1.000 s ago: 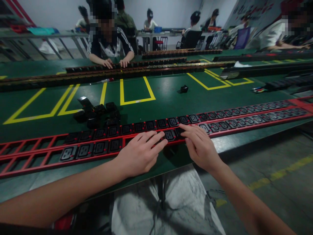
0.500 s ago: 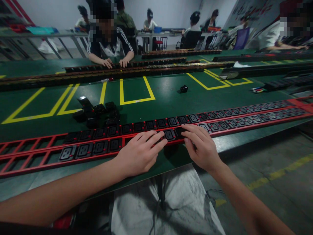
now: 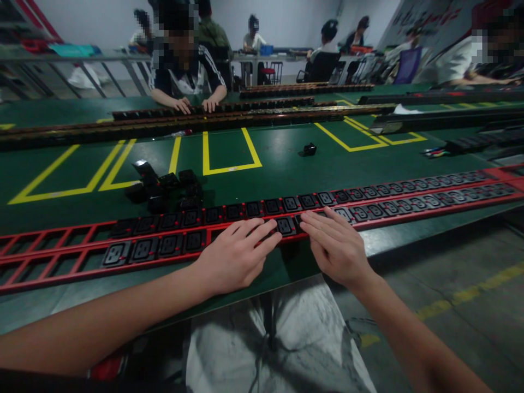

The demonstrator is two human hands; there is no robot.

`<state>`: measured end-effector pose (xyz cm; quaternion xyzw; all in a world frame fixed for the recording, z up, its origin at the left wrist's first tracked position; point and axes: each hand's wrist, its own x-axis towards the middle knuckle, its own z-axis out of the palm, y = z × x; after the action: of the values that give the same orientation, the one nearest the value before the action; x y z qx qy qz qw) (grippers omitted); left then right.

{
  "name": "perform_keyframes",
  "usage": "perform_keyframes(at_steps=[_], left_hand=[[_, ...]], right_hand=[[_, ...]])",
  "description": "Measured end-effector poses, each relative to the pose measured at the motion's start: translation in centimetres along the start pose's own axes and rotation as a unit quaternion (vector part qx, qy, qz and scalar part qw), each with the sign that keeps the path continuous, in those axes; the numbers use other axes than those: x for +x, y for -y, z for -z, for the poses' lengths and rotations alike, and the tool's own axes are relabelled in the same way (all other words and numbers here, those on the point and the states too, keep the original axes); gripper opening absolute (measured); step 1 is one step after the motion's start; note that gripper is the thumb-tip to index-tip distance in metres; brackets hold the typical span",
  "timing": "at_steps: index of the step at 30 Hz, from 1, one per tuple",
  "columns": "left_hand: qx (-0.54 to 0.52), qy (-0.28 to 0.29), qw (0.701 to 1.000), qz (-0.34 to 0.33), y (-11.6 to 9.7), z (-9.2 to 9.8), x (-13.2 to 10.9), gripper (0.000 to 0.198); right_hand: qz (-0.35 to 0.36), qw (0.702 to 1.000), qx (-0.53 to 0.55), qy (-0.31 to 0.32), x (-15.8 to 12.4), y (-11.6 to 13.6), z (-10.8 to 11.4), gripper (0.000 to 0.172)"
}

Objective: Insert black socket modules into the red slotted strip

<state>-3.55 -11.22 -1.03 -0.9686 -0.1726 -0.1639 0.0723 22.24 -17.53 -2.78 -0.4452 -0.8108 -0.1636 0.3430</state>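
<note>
A long red frame (image 3: 497, 173) with two rows of openings lies along the near table edge, many of them filled with black power sockets. My left hand (image 3: 239, 248) rests over the front row, fingers stretched out and slightly spread. Its fingertips are beside a socket (image 3: 285, 225) seated between my two hands. On the other side, my right hand (image 3: 338, 245) lies over the same row with its fingers straight and close together. They cover most of a dark socket under them. Several sockets (image 3: 143, 248) sit in the front row left of my left hand.
A pile of loose black sockets (image 3: 155, 188) lies behind the frame, and one more black piece (image 3: 310, 149) lies farther right. Long dark strips (image 3: 278, 113) cross the green table (image 3: 229, 191). A co-worker's hands (image 3: 196, 105) work on one strip opposite.
My right hand has shifted slightly left, its fingers now flatter and closer together over the dark socket. My left hand stays nearly where it was. The view has moved slightly.
</note>
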Motion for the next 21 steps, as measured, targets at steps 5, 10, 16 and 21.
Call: perform_keyframes(at_steps=[5,10,16,21], left_hand=[[0.002,0.006,1.0,0.0,-0.1,-0.2,0.0,0.047],[-0.004,0.023,1.0,-0.019,0.1,0.8,0.8,0.044],[0.0,0.041,0.996,0.077,8.3,4.4,-0.8,0.035],[0.017,0.108,0.97,0.215,15.6,4.7,-4.7,0.038]], right_hand=[[0.005,1.0,-0.009,0.005,0.4,0.0,0.2,0.042],[0.032,0.999,-0.031,0.002,0.4,-0.2,0.3,0.041],[0.032,0.999,-0.03,-0.013,0.1,-0.4,-0.1,0.042],[0.032,0.999,-0.03,-0.02,-0.2,-0.6,-0.3,0.047]])
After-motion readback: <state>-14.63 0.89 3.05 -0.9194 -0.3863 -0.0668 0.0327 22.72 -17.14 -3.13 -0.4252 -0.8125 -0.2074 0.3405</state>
